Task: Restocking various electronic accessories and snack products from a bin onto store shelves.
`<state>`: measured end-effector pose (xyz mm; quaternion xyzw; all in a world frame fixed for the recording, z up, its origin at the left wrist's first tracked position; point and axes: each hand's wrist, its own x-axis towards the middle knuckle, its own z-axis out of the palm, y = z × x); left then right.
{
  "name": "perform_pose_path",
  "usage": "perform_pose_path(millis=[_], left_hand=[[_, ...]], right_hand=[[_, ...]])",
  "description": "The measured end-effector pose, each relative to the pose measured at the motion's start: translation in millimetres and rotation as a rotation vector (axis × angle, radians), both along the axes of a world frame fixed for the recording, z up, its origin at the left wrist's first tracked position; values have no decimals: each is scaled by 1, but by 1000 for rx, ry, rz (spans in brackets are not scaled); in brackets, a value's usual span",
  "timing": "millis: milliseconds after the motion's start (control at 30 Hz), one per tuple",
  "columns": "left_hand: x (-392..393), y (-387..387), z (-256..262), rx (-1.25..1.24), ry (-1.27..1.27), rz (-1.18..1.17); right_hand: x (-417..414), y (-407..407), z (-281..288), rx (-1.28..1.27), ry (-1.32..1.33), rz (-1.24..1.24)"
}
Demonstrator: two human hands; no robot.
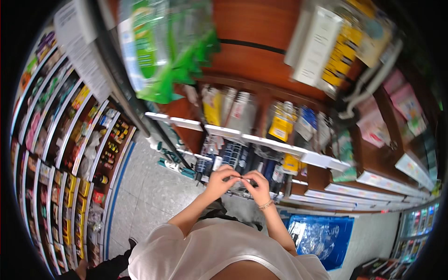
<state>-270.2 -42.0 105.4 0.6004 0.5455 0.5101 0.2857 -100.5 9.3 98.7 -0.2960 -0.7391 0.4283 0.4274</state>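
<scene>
My left hand (223,181) and my right hand (258,186) meet in front of my chest, fingertips almost touching. Thumbs and forefingers pinch a small dark item (240,177); it is too small to identify. A metal bracelet (266,204) circles my right wrist. Just beyond the hands, several dark-blue goods, some with a checked pattern (232,154), stand packed on a low shelf. Yellow-carded packages (281,124) sit on the shelf above them, behind a white shelf-edge strip (257,140).
A blue plastic crate (344,241) with clear plastic wrapping (320,238) stands on the floor at right. Green packages (154,52) hang at upper left, and a white box (316,45) at upper right. Stocked shelves (75,168) line the left; a person's dark-clothed leg (108,260) shows at lower left.
</scene>
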Motion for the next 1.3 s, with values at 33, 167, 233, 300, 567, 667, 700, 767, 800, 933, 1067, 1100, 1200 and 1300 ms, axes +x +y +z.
perform_pose_path(millis=[33, 167, 233, 300, 567, 667, 700, 767, 800, 933, 1067, 1100, 1200, 1300], left_hand=[[-24, -2, 5, 24, -11, 70], [-108, 3, -2, 152, -320, 342], [-143, 14, 0, 189, -451, 364], [-167, 25, 5, 252, -418, 448], [-175, 39, 30, 301, -356, 534], [-172, 45, 32, 404, -392, 560], [-172, 46, 34, 455, -384, 579], [-173, 51, 38, 446, -384, 554], [-175, 54, 39, 456, -432, 504], [-176, 61, 38, 516, -516, 430], [-180, 65, 21, 528, -584, 373], [-180, 66, 19, 529, -595, 352], [-177, 64, 15, 512, -614, 337], [-178, 65, 20, 529, -625, 342]], right_hand=[[-28, 5, 6, -7, -16, 48], [-138, 26, 24, 15, 70, 137], [-181, 39, 33, 37, 98, 178], [-221, 52, 16, -94, 254, 201], [-262, 67, 8, -244, 436, 205], [-264, 68, 33, -97, 435, 229], [-263, 68, 46, 95, 374, 196], [-264, 76, 54, 289, 308, 157], [-266, 80, 56, 317, 285, 159], [-268, 82, 58, 249, 252, 232], [-267, 79, 63, 243, 256, 267], [-265, 80, 64, 278, 245, 268], [-263, 83, 58, 308, 242, 264], [-264, 85, 61, 340, 238, 256]])
